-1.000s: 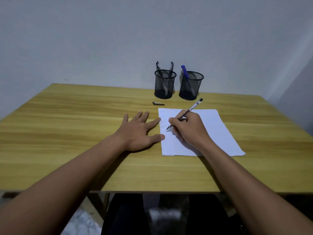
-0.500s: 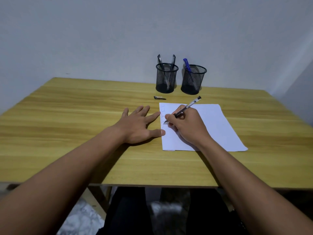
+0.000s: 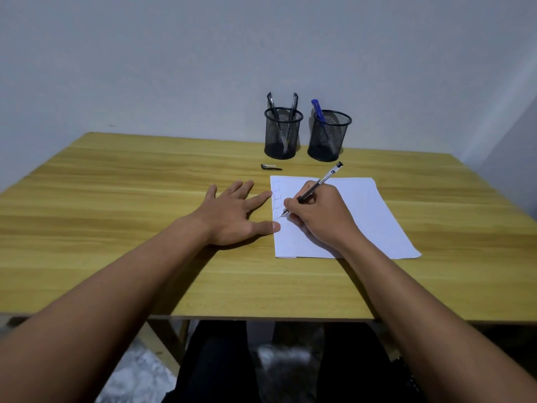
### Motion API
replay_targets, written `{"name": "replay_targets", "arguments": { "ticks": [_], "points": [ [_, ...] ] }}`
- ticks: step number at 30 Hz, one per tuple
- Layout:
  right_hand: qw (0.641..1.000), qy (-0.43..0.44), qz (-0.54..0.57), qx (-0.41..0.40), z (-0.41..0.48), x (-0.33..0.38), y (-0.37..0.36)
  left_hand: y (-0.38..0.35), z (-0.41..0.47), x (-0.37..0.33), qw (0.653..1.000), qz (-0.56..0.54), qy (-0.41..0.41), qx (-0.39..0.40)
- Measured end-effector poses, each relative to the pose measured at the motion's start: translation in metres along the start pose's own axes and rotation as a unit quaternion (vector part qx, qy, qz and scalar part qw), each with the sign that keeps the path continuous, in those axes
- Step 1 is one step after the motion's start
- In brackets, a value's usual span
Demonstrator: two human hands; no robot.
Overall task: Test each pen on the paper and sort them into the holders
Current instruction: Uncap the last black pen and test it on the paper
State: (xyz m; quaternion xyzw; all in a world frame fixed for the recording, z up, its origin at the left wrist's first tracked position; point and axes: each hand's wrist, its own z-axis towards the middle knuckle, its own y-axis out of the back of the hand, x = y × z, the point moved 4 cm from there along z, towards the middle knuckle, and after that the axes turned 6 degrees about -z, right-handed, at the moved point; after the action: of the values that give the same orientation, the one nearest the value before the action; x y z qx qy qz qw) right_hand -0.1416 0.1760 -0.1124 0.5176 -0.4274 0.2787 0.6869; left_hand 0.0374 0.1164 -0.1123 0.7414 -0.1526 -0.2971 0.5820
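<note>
The right hand grips a pen, its tip on the paper's left margin beside scribbled lines; the left hand lies flat, fingers spread wide, thumb touching the sheet (a loose cap lies before two mesh holders, both holding pens)

The right hand hides the lower barrel of the pen and a patch of the paper. Its forearm covers part of the sheet's near edge. The scribbles are too small to read, as is the pen's label. Mesh veils the lower halves of the black pens in the left holder and of the blue pen in the right holder. The small dark piece is too small to identify. The worktop runs off the frame at left and right. The space beneath it is dark and blurred.
</note>
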Motion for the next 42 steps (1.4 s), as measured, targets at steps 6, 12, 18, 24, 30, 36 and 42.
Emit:
{"name": "replay_targets", "arguments": {
  "ticks": [6, 12, 18, 24, 30, 36, 42],
  "points": [
    [0.999, -0.004, -0.028, -0.022, -0.001, 0.002, 0.004, -0.001, 0.0, 0.001, 1.0, 0.0, -0.001, -0.001],
    [0.997, -0.002, -0.069, -0.017, -0.002, 0.01, 0.005, -0.001, 0.002, 0.001, 1.0, -0.009, -0.002, -0.009],
    [0.997, -0.007, 0.075, -0.027, 0.008, 0.019, 0.022, 0.021, 0.009, 0.001, 0.992, -0.085, 0.018, -0.088],
    [0.979, -0.058, 0.184, -0.063, 0.038, 0.023, 0.043, 0.053, 0.073, 0.019, 0.953, -0.175, 0.048, -0.245],
    [0.98, -0.068, 0.172, -0.071, 0.058, 0.012, 0.046, 0.042, 0.117, 0.016, 0.976, -0.061, 0.06, -0.2],
    [0.968, -0.078, 0.225, -0.082, 0.066, 0.007, 0.041, 0.048, 0.107, 0.014, 0.945, -0.22, -0.004, -0.242],
    [0.953, -0.059, 0.283, -0.088, 0.067, 0.022, 0.039, 0.067, 0.082, -0.001, 0.919, -0.289, -0.073, -0.259]
  ]
}}
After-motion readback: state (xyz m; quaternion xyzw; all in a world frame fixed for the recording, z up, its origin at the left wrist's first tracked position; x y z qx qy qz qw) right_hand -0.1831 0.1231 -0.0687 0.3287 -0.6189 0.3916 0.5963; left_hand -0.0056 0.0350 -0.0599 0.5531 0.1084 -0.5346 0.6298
